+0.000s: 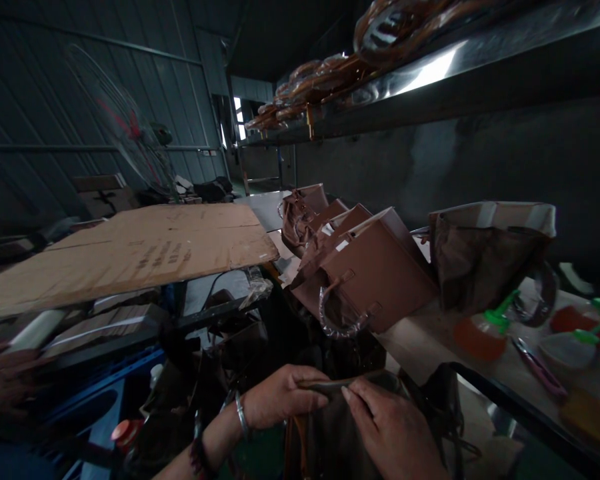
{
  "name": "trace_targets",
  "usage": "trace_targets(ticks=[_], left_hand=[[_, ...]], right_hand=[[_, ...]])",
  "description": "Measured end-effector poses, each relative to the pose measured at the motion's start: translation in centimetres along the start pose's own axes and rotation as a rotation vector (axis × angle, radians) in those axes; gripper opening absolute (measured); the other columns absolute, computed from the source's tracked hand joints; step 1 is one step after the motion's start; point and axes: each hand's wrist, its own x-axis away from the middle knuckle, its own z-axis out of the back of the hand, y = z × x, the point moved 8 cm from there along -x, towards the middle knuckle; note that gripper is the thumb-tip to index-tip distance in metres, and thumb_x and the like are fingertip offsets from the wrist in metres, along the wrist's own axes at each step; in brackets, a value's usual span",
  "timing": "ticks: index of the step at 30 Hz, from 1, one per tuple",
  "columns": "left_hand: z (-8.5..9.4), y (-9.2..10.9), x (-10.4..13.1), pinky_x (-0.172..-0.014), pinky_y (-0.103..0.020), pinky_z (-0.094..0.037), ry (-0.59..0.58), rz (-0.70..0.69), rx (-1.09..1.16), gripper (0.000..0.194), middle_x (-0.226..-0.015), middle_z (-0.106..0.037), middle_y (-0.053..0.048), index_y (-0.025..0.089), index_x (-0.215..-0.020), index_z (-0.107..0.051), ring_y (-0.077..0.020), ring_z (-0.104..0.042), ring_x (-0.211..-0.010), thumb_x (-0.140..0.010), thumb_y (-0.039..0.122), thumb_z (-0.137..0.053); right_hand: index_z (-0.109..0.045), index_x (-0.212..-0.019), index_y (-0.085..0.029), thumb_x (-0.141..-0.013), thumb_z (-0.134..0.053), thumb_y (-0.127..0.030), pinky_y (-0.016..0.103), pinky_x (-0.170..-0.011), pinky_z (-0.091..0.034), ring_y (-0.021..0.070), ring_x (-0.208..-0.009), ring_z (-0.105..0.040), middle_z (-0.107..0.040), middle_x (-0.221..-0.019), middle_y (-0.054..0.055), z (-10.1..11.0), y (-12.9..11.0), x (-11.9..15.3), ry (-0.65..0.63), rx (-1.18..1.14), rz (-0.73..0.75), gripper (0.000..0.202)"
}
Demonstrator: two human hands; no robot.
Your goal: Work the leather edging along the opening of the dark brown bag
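Both hands are closed on one dark bag [340, 427] held low at the bottom of the view, in front of the counter [430, 340]. The left hand [280, 397] pinches the bag's upper edge from the left, fingers curled over it; the right hand [395, 427] grips the same edge from the right, thumb tip meeting the strip between them. The bag looks unfinished or mid-handling: its top edge is being worked, though what exactly is being done there is too dark to tell.

On the counter stands a row of brown bags [370, 273], upright and leaning on one another, the nearest with a plastic-wrapped handle [337, 317] (these look like finished pieces). A darker bag [485, 260] stands apart to their right, near squeeze bottles with green caps [485, 330] and a tool with a pink grip [540, 367]. By this reading several bags are done and the one in hand is not yet set among them. A cardboard sheet [130, 250] lies to the left.
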Motion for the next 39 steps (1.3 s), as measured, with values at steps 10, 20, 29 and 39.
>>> trace_targets(ticks=[10,20,29,39], left_hand=[[0.1,-0.1,0.0,-0.073,-0.025,-0.038,0.014,-0.033,-0.045,0.04,-0.083,-0.058,-0.004,0.011,-0.1,-0.057,-0.0132,-0.049,-0.073,-0.069,0.037,-0.06],[-0.2,0.7,1.0,-0.049,-0.016,-0.029,0.092,-0.043,-0.317,0.035,-0.064,-0.046,0.001,0.01,-0.091,-0.057,-0.0081,-0.035,-0.056,-0.075,0.039,-0.049],[0.0,0.6,1.3,-0.054,-0.018,-0.031,0.051,-0.039,-0.233,0.035,-0.066,-0.046,0.001,0.009,-0.087,-0.058,-0.0092,-0.035,-0.059,-0.077,0.041,-0.047],[0.4,0.1,1.3,-0.056,-0.02,-0.033,0.073,-0.063,-0.233,0.046,-0.067,-0.049,-0.001,0.009,-0.087,-0.06,-0.0104,-0.037,-0.06,-0.077,0.05,-0.043]], right_hand=[[-0.051,-0.067,-0.019,-0.084,-0.023,-0.012,0.026,-0.05,-0.032,0.0137,-0.049,-0.052,-0.055,-0.053,0.0,2.6,-5.0,2.3,0.378,0.109,0.617,0.034],[-0.05,-0.079,-0.024,-0.082,-0.038,-0.028,0.026,-0.043,-0.028,0.016,-0.051,-0.06,-0.062,-0.058,-0.004,0.0,-2.6,0.6,-0.021,0.21,0.208,0.012],[-0.051,-0.073,-0.019,-0.084,-0.021,-0.014,0.03,-0.045,-0.023,0.0136,-0.04,-0.047,-0.051,-0.047,-0.001,0.1,-5.7,2.4,0.289,0.173,0.646,0.033],[-0.053,-0.07,-0.023,-0.085,-0.03,-0.024,0.023,-0.05,-0.032,0.0117,-0.057,-0.059,-0.062,-0.062,-0.003,-0.3,-2.2,0.6,0.003,0.034,0.173,0.028]])
